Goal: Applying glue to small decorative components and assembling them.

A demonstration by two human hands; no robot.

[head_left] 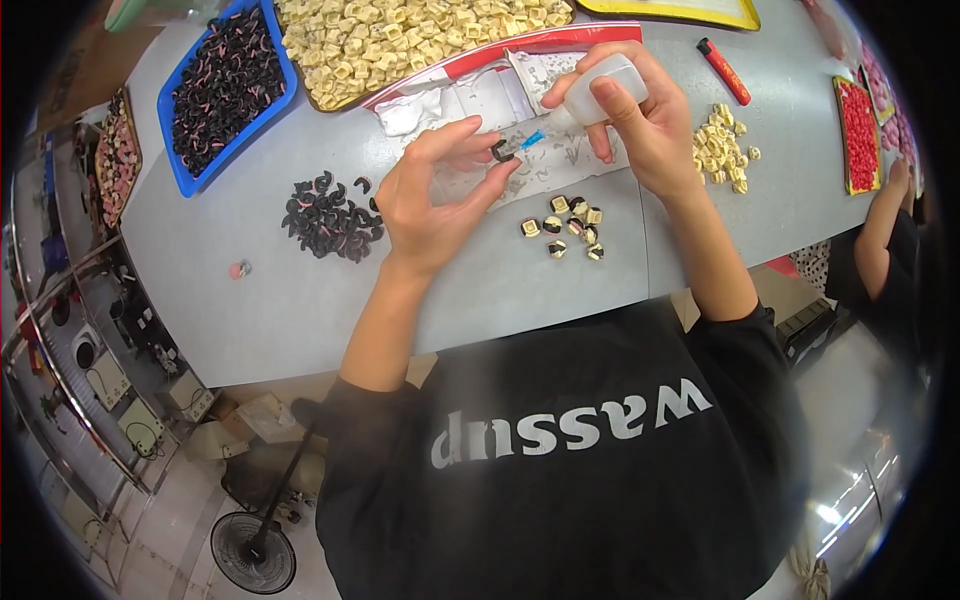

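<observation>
At centre, left fingers (pixel 494 183) pinch a crescent (pixel 499 153); right fingers (pixel 624 114) clasp a half-hidden bottle (pixel 622 69).

Fingers of the right hand (pixel 640 125) cover part of the white bottle (pixel 605 90). Fingertips of the left hand (pixel 425 195) hide a bit of the dark curved piece (pixel 502 151). It is too small to tell if the blue tip (pixel 532 139) touches it. Both hands block some of the spotted paper (pixel 545 178). The top edge cuts off the blue tray (pixel 187 184). The black shirt (pixel 580 510) runs off the bottom. Far right, the pink bits (pixel 878 85) look blurry.
</observation>
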